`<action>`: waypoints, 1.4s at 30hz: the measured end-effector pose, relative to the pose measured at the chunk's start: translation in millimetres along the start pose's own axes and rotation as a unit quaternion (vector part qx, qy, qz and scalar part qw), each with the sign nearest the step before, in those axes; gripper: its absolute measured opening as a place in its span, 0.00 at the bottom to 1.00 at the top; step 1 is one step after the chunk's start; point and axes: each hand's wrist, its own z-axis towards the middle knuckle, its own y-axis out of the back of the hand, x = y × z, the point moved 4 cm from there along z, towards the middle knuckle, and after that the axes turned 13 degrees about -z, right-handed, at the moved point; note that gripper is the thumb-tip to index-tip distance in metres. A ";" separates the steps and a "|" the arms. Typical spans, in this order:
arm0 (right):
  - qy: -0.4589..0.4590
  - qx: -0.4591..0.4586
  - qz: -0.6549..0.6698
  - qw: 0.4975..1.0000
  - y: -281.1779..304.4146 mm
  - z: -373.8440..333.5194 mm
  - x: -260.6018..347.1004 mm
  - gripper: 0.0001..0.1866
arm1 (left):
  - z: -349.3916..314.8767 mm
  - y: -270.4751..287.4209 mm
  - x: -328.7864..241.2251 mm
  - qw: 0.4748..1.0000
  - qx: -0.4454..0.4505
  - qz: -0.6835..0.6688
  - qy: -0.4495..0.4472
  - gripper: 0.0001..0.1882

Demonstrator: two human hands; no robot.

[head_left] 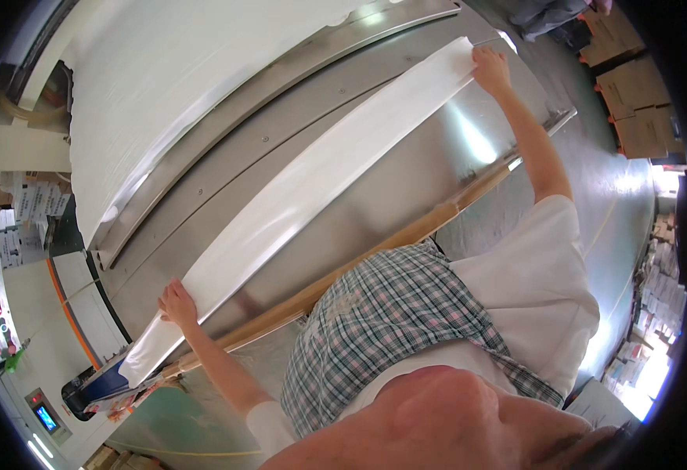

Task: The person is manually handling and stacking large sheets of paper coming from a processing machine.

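"So, where does the white strip (pixel 324 184) lie?"

"Lengthwise on the steel table (pixel 375 211), running from the table's left end toward its far right corner."

"And the hands?"

"Left hand (pixel 177 304) is on the strip toward the table's left end, fingers extended and slightly apart; I can't tell whether the thumb pinches. Right hand (pixel 492 69) touches the strip's other end, near the table's far right corner, fingers bent at its edge. Whether they grip it, I can't tell either."

"What about edges?"

"A wooden rail (pixel 343 270) runs along the table's near side, just in front of the person in a checked apron (pixel 382 313). Along the table's far side stands a raised metal bar (pixel 382 33), with white sheeting (pixel 194 70) behind it."

"Room to move?"

"A band of steel shows between strip and rail, another between strip and bar. To the table's right, floor (pixel 613 204) stretches toward stacked cardboard boxes (pixel 637 94), well apart from it."
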 end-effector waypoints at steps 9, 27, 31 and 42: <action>0.022 0.159 0.045 0.986 -71.9 58.6 -69.0 0.13 | 7.4 -3.2 -6.4 0.999 0.041 0.014 0.009 0.29; 0.195 0.563 0.355 0.721 2.9 -45.5 117.8 0.28 | 18.5 -10.3 158.7 0.984 -0.024 0.086 -0.151 0.23; 0.255 0.634 0.305 0.664 51.5 -77.6 176.3 0.32 | -17.8 -6.3 74.6 1.000 -0.003 -0.018 0.002 0.25; 0.490 0.494 0.470 0.543 119.7 -90.2 327.2 0.23 | -26.9 6.4 74.9 0.999 -0.005 0.030 0.024 0.26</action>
